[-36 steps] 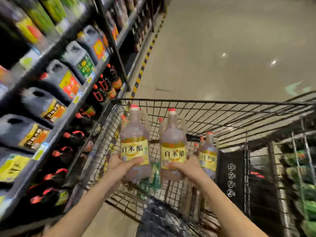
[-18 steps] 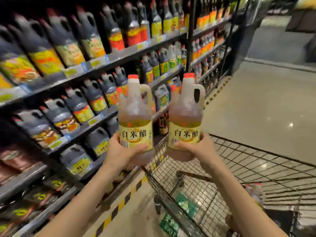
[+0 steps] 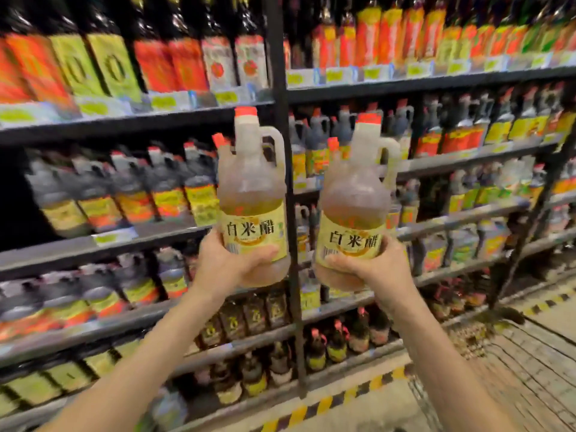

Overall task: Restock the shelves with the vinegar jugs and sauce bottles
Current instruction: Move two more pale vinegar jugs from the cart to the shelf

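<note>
Two vinegar jugs up at the shelves (image 3: pixel 162 233)! The left hand (image 3: pixel 227 269) wraps round the base of the left jug (image 3: pixel 252 194), and the right hand (image 3: pixel 374 269) cups the right jug (image 3: pixel 355 198) the same way. That low grasp probably keeps the labels facing out and the bottoms ready to slide in. Both arms stretch forward, holding the jugs upright in mid-air, either side of the black post (image 3: pixel 280 73).
</note>
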Demonstrator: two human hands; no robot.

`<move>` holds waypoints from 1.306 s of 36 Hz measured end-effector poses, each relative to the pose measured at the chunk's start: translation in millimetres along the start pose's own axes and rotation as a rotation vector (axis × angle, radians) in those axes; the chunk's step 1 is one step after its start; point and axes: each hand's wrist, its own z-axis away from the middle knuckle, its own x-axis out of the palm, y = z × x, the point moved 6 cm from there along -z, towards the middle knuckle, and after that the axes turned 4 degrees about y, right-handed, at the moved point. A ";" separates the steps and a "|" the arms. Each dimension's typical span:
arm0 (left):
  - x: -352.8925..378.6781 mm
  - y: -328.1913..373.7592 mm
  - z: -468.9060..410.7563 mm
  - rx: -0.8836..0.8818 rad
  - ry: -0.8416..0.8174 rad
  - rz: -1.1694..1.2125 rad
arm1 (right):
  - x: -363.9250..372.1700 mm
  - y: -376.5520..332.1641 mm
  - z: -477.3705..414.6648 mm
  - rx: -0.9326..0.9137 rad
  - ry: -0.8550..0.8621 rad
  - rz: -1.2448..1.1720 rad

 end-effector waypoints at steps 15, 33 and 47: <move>-263.5 -0.5 22.3 0.096 0.352 -0.139 | 251.8 -52.0 46.4 -0.123 -0.365 -0.241; -407.6 -42.2 -17.0 0.092 0.626 -0.265 | 453.7 -38.8 34.2 -0.171 -0.599 -0.382; -472.1 -81.6 -132.6 0.171 0.676 -0.252 | 574.4 -27.2 -33.9 -0.221 -0.645 -0.445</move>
